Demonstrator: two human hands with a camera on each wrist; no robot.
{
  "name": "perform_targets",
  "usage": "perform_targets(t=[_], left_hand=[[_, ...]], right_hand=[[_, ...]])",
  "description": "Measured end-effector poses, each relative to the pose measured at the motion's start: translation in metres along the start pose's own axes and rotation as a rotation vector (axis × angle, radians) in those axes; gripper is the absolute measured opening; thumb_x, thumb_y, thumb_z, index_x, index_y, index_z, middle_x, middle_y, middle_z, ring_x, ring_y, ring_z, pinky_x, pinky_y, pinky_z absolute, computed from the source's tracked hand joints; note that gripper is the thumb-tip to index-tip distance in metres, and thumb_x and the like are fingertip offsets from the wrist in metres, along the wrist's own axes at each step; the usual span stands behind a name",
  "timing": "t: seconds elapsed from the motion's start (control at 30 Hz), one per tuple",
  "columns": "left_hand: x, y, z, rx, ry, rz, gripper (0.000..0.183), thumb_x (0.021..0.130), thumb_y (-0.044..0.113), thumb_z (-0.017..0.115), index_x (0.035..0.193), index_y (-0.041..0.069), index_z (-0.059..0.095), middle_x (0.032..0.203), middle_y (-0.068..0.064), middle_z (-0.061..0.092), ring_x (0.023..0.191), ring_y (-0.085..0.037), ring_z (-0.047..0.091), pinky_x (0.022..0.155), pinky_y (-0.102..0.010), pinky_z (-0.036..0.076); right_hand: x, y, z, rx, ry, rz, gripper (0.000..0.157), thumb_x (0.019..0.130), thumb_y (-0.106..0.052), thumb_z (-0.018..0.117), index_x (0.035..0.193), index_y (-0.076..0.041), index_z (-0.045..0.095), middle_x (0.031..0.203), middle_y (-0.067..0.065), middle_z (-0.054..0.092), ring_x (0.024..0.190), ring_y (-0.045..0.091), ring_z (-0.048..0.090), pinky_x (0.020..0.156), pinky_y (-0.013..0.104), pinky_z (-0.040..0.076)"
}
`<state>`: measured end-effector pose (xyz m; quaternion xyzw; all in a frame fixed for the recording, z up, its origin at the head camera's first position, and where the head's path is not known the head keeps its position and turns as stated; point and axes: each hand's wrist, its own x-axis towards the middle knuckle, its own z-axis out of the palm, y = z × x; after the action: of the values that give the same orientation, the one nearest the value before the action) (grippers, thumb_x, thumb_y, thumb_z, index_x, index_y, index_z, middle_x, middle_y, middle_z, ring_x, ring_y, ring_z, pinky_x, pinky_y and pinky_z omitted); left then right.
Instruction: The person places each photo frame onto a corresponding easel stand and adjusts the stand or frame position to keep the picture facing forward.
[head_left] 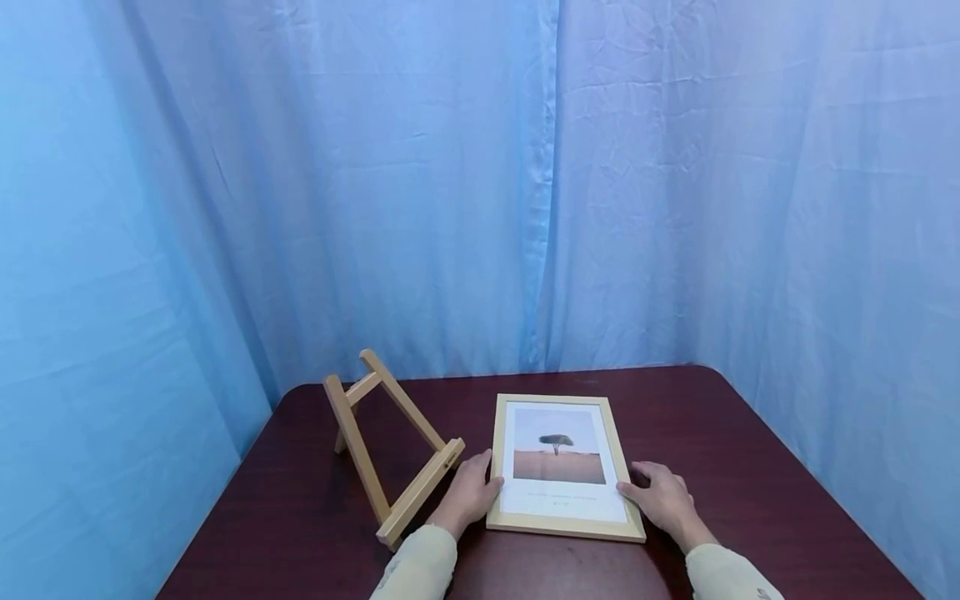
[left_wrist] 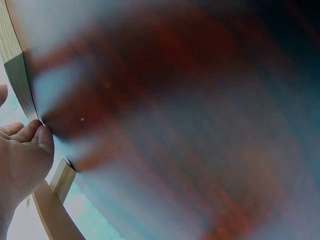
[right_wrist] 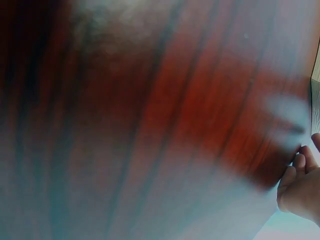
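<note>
A picture frame [head_left: 555,527] with a pale wood border and a print of a lone tree lies face up, close over the table. My left hand [head_left: 471,492] grips its left side, thumb on the border and fingers at the outer edge. On the opposite side my right hand [head_left: 663,498] holds the border the same way, with its thumb on top. The left wrist view shows the left hand's fingers [left_wrist: 44,135] bunched at the frame's edge [left_wrist: 21,85]. In the right wrist view the right hand [right_wrist: 302,185] sits low beside the frame's edge [right_wrist: 315,107].
A small wooden tabletop easel [head_left: 420,492] stands to the left, its ledge close to my left hand. The dark reddish table [head_left: 750,467] has rounded far corners. Blue curtains [head_left: 420,208] hang behind it and along both sides.
</note>
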<state>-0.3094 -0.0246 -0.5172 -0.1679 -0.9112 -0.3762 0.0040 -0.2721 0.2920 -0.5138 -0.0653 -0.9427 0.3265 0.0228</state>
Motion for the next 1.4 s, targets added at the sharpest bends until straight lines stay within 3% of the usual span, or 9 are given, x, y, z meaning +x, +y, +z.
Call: perform_targets(t=[0.2,0.87,1.4], left_hand=[[-0.0003,-0.0031,0.0035,0.051,0.008,0.024,0.053,0.097,0.012,0.061,0.139,-0.017,0.044,0.140,-0.033,0.045,0.133,-0.046,0.040,0.109,-0.055,0.034],[0.0006,-0.0012,0.0055,0.111,0.018,-0.008,0.041,0.096,0.012,0.060,0.126,-0.016,0.057,0.138,-0.029,0.047,0.130,-0.045,0.040,0.105,-0.057,0.036],[0.0009,0.0026,0.0032,0.041,0.019,-0.046,0.033,0.094,0.009,0.061,0.121,-0.011,0.063,0.139,-0.027,0.046,0.130,-0.045,0.039,0.103,-0.060,0.035]], right_hand=[[-0.0001,0.0001,0.0026,-0.001,0.003,-0.003,0.058,0.094,-0.032,0.067,0.137,0.006,0.055,0.143,0.033,0.042,0.127,0.059,0.032,0.098,0.074,0.025],[0.0006,-0.0033,0.0081,-0.028,0.005,0.025,0.054,0.095,-0.028,0.065,0.134,0.008,0.056,0.144,0.032,0.038,0.130,0.059,0.028,0.096,0.072,0.025],[0.0004,-0.0039,0.0084,0.001,0.015,0.039,0.054,0.094,-0.026,0.065,0.136,0.007,0.055,0.145,0.032,0.036,0.130,0.061,0.025,0.096,0.072,0.023]])
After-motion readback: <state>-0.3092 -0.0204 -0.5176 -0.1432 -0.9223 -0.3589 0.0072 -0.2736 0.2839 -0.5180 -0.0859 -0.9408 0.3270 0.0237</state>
